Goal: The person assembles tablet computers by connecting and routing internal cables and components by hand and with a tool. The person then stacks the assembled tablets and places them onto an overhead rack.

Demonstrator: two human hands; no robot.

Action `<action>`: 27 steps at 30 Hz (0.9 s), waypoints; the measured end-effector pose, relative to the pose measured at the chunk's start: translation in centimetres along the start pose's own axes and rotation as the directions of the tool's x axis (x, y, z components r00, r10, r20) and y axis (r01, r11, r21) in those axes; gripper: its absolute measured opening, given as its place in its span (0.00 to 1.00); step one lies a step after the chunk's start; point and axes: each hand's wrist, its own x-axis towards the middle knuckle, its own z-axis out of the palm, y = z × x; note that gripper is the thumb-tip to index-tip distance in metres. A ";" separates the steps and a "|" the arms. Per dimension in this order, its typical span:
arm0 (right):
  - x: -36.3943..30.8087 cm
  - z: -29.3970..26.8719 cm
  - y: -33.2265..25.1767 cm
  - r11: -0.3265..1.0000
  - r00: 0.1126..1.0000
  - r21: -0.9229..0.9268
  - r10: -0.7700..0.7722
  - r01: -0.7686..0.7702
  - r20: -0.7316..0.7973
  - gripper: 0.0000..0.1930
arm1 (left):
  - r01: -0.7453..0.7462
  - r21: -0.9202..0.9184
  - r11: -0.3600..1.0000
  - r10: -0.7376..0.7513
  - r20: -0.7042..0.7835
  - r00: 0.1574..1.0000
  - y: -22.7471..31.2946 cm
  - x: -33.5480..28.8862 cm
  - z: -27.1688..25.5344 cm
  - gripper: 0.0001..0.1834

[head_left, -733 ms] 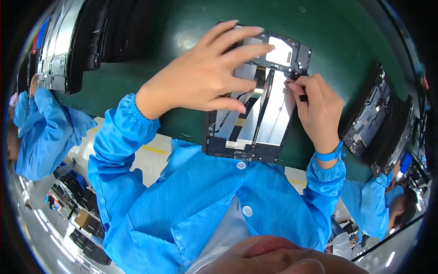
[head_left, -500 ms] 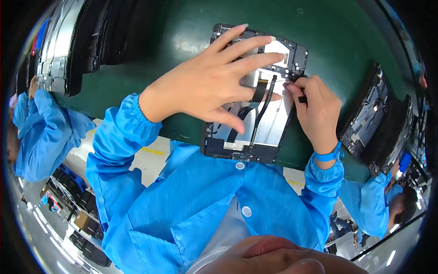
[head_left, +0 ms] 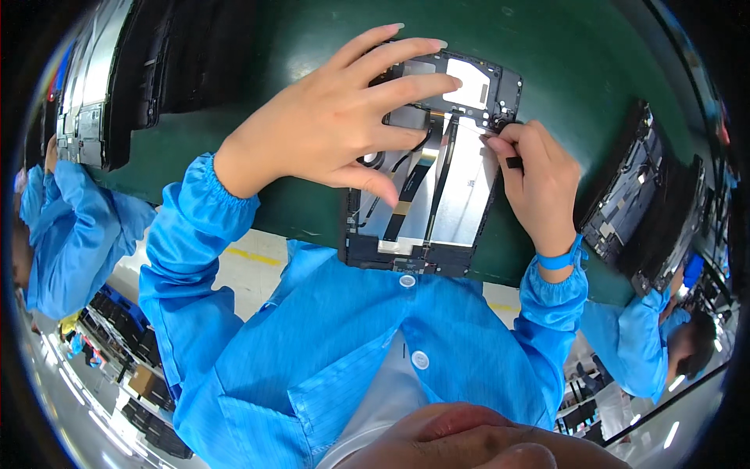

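An opened tablet (head_left: 473, 199) lies face down before me, with a black frame, silver plates and its inner parts bare. My left hand (head_left: 328, 117) is spread over its upper left side, palm down, holding nothing visible. Below its thumb runs a wide black ribbon cable (head_left: 412, 184). A narrow black cable (head_left: 444, 176) crosses the silver plate lengthwise. My right hand (head_left: 539, 176) pinches at the tablet's right edge, near the dark upper section. A small black piece (head_left: 514, 162) sticks out between its fingers; what the fingertips grip is hidden.
Opened tablet housings (head_left: 625, 195) stand tilted on the green table (head_left: 558, 70) at right. More dark and silver housings (head_left: 90, 94) are stacked at far left. Other people in blue smocks sit at the left (head_left: 78, 230) and right (head_left: 625, 344).
My left hand has shifted left and slightly up, off the middle of the tablet, uncovering the wide ribbon cable and more silver plate. My right hand stays pinched at the edge, almost unmoved.
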 end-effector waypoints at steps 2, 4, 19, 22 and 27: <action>-0.1 0.0 0.0 1.000 1.000 -0.004 0.005 -0.005 0.005 0.11 | -0.043 0.020 0.999 0.043 -0.004 0.999 -0.1 -0.1 -0.2 0.41; -0.3 0.0 0.1 1.000 1.000 -0.007 0.011 -0.010 0.011 0.11 | -0.058 -0.013 0.998 0.058 0.013 0.998 -0.1 0.5 -0.3 0.39; 0.4 0.1 -0.7 0.990 0.996 0.120 0.069 -0.075 0.052 0.09 | 0.277 -0.145 0.950 -0.308 -0.293 0.905 4.1 0.5 1.2 0.13; -0.8 0.1 -0.2 0.990 0.991 0.057 0.126 -0.128 0.051 0.06 | 0.250 -0.040 0.967 -0.245 -0.402 0.882 4.4 1.8 2.5 0.11; -1.2 -0.2 -0.8 0.981 0.979 0.091 0.163 -0.174 0.120 0.07 | 0.369 0.054 0.928 -0.316 -0.411 0.855 7.5 2.1 3.5 0.11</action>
